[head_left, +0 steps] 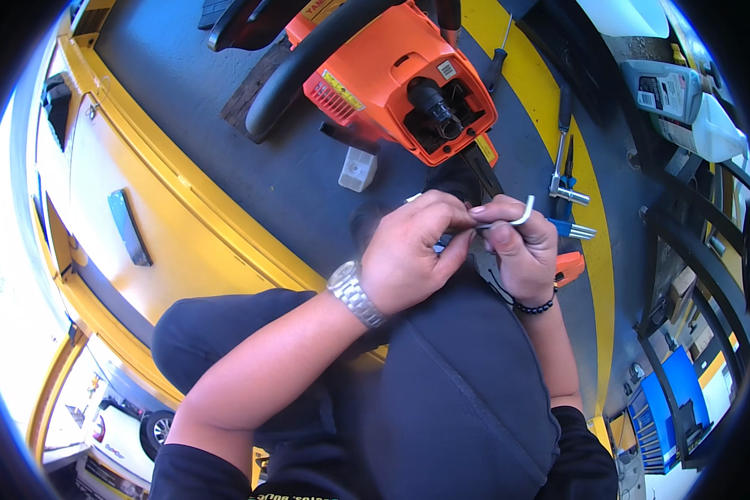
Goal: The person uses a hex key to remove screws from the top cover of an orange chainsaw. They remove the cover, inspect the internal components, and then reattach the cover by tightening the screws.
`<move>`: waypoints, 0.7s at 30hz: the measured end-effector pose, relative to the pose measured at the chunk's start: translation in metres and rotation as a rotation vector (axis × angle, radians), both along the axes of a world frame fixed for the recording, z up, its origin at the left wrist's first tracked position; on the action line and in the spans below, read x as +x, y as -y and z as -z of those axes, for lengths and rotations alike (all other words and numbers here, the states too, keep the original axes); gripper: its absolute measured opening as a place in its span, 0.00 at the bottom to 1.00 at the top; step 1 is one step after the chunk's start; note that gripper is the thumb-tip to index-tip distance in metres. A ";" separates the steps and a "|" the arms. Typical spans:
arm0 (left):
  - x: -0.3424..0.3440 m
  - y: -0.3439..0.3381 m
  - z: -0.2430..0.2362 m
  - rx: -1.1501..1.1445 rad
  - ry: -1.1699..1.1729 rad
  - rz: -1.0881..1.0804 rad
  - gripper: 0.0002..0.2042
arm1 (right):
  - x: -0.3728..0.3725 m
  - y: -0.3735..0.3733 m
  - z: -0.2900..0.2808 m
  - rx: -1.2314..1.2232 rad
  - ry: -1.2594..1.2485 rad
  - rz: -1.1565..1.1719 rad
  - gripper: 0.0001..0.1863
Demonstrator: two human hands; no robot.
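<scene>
Hex key (528, 210) spans the gap between the 2 hands, its long arm running roughly left to right, its bent end pointing far. The right hand (527, 258) pinches it near the bend; the left hand's (412, 254) fingers bunch at its left end, gripping what, I cannot tell. The saw (379, 79) lies far, slightly left.

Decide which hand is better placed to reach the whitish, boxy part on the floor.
Probably the left hand, nearer the whitish part; the right hand holds a bent silver metal key.
</scene>
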State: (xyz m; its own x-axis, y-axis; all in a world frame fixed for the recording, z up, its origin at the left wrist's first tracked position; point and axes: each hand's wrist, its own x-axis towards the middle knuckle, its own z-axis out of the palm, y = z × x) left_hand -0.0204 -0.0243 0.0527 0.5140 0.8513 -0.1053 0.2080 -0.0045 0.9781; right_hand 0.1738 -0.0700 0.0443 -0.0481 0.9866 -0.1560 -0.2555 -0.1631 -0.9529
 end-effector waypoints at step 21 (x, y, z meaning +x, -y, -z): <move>-0.015 -0.040 0.081 0.587 -0.778 -0.336 0.54 | -0.006 -0.048 -0.013 0.365 0.572 -0.156 0.07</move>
